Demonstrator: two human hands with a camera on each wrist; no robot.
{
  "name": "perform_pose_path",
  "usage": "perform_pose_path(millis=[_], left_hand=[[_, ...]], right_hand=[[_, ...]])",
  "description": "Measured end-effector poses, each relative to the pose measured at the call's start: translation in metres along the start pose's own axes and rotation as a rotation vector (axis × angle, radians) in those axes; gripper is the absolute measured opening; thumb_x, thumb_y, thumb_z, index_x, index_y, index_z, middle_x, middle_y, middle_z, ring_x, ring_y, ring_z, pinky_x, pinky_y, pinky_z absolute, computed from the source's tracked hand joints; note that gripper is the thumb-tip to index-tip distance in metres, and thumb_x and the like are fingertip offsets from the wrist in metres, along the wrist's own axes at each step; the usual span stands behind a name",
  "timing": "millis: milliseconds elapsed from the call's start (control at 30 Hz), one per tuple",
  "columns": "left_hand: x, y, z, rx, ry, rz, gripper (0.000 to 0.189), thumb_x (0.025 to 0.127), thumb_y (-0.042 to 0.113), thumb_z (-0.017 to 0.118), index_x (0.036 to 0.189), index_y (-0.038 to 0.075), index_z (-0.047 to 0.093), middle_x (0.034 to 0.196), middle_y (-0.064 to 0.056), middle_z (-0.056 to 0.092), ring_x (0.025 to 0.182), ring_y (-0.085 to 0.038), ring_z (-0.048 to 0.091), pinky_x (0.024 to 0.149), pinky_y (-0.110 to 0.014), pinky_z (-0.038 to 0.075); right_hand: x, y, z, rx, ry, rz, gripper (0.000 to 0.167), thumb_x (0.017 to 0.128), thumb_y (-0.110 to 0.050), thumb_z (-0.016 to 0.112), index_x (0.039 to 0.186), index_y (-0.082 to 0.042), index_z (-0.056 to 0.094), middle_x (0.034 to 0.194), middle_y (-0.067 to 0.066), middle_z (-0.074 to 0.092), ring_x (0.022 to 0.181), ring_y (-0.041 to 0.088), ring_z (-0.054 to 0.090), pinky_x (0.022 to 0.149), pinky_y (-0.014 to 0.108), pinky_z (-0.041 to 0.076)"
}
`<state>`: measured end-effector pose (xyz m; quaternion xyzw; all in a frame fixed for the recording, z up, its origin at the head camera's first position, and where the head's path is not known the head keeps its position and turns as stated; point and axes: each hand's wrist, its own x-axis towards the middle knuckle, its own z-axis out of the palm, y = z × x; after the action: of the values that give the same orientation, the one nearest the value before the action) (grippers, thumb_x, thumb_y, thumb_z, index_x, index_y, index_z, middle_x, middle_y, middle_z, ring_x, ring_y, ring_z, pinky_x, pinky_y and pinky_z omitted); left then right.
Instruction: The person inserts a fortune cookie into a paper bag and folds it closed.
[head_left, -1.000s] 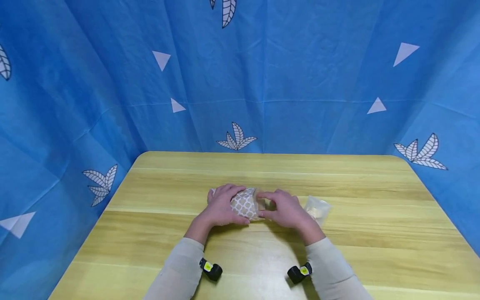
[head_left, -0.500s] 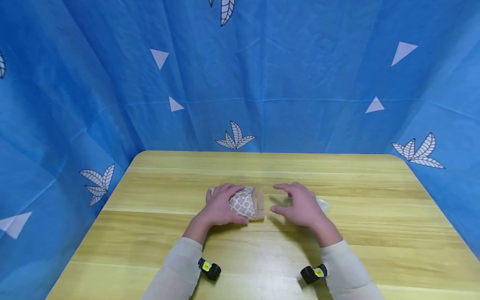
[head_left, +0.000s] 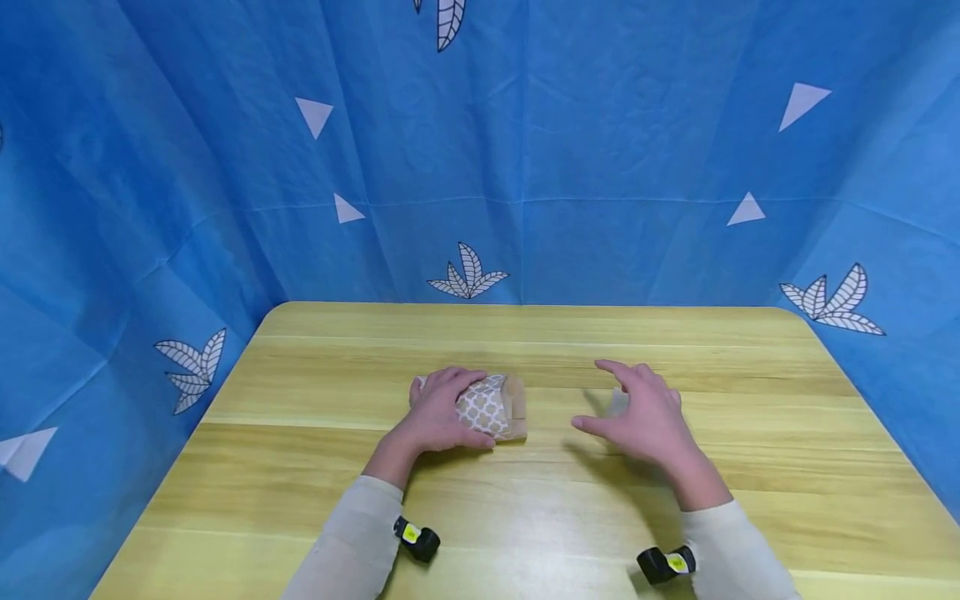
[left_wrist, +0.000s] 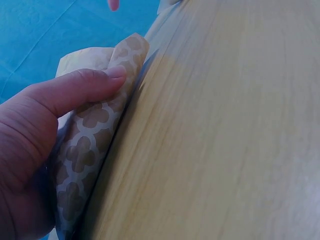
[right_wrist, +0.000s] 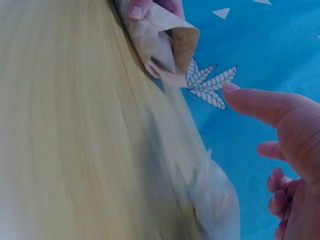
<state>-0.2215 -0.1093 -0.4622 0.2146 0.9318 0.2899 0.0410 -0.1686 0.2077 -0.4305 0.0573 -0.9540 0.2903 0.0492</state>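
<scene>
A brown paper bag (head_left: 483,408) with a white lattice print lies on its side on the table, its mouth toward the right. My left hand (head_left: 441,417) grips it from above, the thumb along its near side, as the left wrist view confirms. In the right wrist view the bag's mouth (right_wrist: 184,47) gapes, with something pale inside that I cannot make out. My right hand (head_left: 645,421) hovers with thumb and fingers spread and nothing between them. Below it is a small translucent plastic bag (right_wrist: 217,200), mostly hidden by the hand in the head view; its contents are unclear.
The wooden table (head_left: 337,500) has rounded far corners. A blue curtain (head_left: 600,150) with leaf and triangle prints hangs behind it and along the sides. Black wrist cameras sit on the left sleeve (head_left: 352,533) and the right sleeve (head_left: 738,550).
My right hand has drawn away from the paper bag's mouth and moved right, over the plastic bag, its fingers spreading wider. My left hand and the paper bag have stayed in place.
</scene>
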Motion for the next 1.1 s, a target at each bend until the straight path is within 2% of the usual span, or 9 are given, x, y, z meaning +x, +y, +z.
perform_pose_path(millis=[133, 467, 700, 1100], left_hand=[[-0.001, 0.0, -0.001, 0.002, -0.001, -0.007, 0.101, 0.059, 0.054, 0.091, 0.147, 0.026, 0.051, 0.141, -0.002, 0.049, 0.134, -0.032, 0.036, 0.11, -0.067, 0.002], [-0.003, -0.003, -0.001, 0.014, -0.006, -0.023, 0.102, 0.059, 0.056, 0.091, 0.147, 0.027, 0.05, 0.144, -0.004, 0.047, 0.135, -0.031, 0.035, 0.111, -0.067, 0.002], [-0.003, -0.003, -0.002, 0.029, -0.005, -0.026, 0.102, 0.058, 0.056, 0.091, 0.147, 0.027, 0.05, 0.142, -0.003, 0.048, 0.134, -0.032, 0.037, 0.111, -0.067, 0.004], [-0.001, -0.002, -0.001, 0.026, -0.011, -0.023, 0.102, 0.058, 0.057, 0.091, 0.147, 0.028, 0.05, 0.142, -0.002, 0.048, 0.135, -0.03, 0.036, 0.111, -0.067, 0.002]], right_hand=[[-0.007, 0.007, -0.005, -0.001, 0.0, 0.022, 0.101, 0.068, -0.068, 0.081, 0.148, -0.016, 0.047, 0.124, 0.018, 0.054, 0.108, 0.034, 0.052, 0.083, 0.054, 0.033], [-0.019, 0.023, -0.01, -0.026, -0.016, 0.038, 0.11, 0.065, -0.073, 0.079, 0.151, -0.014, 0.042, 0.118, 0.02, 0.053, 0.105, 0.036, 0.05, 0.075, 0.05, 0.033], [-0.026, 0.036, -0.01, -0.049, -0.049, 0.058, 0.117, 0.063, -0.075, 0.079, 0.152, -0.01, 0.039, 0.125, 0.022, 0.052, 0.108, 0.038, 0.049, 0.074, 0.048, 0.035], [-0.035, 0.053, -0.003, -0.053, -0.08, 0.1, 0.118, 0.061, -0.074, 0.081, 0.149, -0.006, 0.041, 0.108, 0.015, 0.054, 0.096, 0.03, 0.051, 0.07, 0.044, 0.034]])
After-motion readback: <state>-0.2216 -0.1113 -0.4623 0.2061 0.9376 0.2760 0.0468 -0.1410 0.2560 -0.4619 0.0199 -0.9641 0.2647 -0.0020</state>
